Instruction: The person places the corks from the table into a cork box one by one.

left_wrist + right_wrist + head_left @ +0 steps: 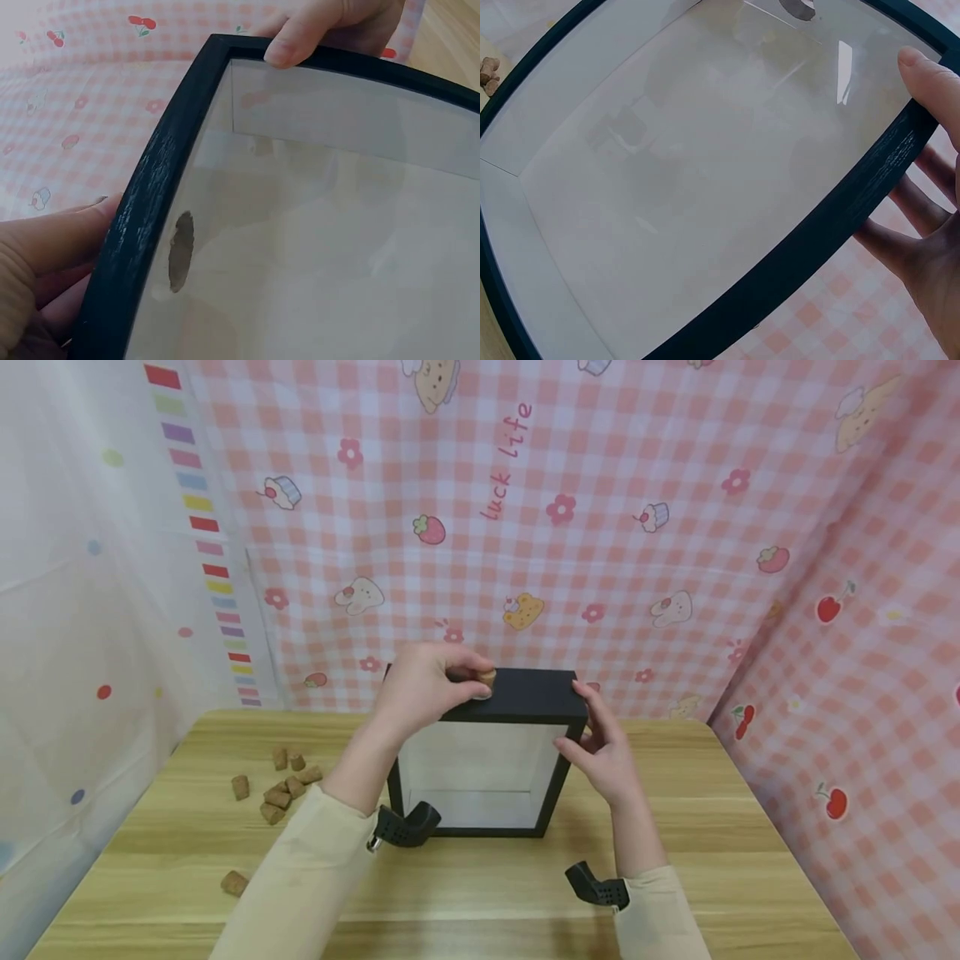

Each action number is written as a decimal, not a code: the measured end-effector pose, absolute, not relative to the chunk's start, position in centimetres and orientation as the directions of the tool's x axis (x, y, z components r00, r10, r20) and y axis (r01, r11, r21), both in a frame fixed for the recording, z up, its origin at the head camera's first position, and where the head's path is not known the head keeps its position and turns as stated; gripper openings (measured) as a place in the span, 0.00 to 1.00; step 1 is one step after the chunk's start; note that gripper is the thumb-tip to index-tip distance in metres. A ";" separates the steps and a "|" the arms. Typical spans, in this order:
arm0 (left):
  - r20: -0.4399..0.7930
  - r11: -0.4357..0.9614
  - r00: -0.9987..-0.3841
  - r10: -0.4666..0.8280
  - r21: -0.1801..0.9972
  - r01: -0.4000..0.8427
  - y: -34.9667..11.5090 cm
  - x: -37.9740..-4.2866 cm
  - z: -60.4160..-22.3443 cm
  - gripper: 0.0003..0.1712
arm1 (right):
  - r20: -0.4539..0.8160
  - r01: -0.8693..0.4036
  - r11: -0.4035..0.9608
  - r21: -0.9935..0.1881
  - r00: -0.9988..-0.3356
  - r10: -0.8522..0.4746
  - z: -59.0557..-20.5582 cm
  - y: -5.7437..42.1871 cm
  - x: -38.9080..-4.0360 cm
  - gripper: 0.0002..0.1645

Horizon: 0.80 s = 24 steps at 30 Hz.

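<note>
A black-framed shadow box (534,691) with a clear front and pale inside stands upright on the table. My left hand (431,681) pinches a small cork (487,678) between thumb and fingers, right at the box's top side. My right hand (606,752) holds the upper right corner, thumb on the front and fingers along the outer side. In the left wrist view, a brownish oval patch (181,252) shows behind the clear front near the top side. The cork is hidden in that view.
Several corks (277,795) lie loose on the left of the wooden table (675,835), and one more cork (235,883) lies nearer the front, beside the left sleeve. A pink checked cloth (465,577) hangs close behind the box.
</note>
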<state>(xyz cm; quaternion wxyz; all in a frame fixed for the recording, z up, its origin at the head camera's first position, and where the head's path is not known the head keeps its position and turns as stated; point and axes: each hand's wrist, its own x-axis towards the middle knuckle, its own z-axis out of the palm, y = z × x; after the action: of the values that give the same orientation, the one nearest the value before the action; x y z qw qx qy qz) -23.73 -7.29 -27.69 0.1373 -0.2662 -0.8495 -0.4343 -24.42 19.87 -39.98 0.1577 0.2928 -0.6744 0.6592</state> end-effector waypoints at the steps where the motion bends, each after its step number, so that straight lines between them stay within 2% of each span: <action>1: 0.462 0.492 -0.819 0.341 0.655 0.574 -7.4 -23.8 -27.7 0.15 | 0.598 -0.602 -0.040 -0.798 -0.780 -0.185 -40.0 19.9 -24.4 0.46; 6: 0.460 0.480 -0.822 0.336 0.667 0.570 -8.2 -23.5 -27.6 0.32 | 0.594 -0.599 -0.037 -0.800 -0.783 -0.185 -40.1 19.9 -24.5 0.47; 8: 0.468 0.440 -0.823 0.322 0.696 0.568 -8.9 -23.1 -27.6 0.36 | 0.595 -0.599 -0.042 -0.800 -0.781 -0.187 -40.1 19.8 -24.5 0.47; 15: 0.543 0.314 -0.810 0.219 0.747 0.586 -12.2 -20.1 -28.8 0.35 | 0.599 -0.600 -0.061 -0.798 -0.778 -0.188 -40.1 20.0 -24.3 0.47; 24: 0.624 0.334 -0.775 0.100 0.713 0.617 -17.5 -17.0 -32.5 0.35 | 0.591 -0.592 -0.057 -0.804 -0.783 -0.195 -40.1 19.9 -24.5 0.47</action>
<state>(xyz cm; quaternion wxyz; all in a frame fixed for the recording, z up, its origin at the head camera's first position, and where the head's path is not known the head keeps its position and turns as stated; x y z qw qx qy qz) -17.04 -17.46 -32.48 0.2440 -0.2300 -0.7794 -0.5292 -24.46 19.88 -40.13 0.1494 0.2938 -0.6702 0.6650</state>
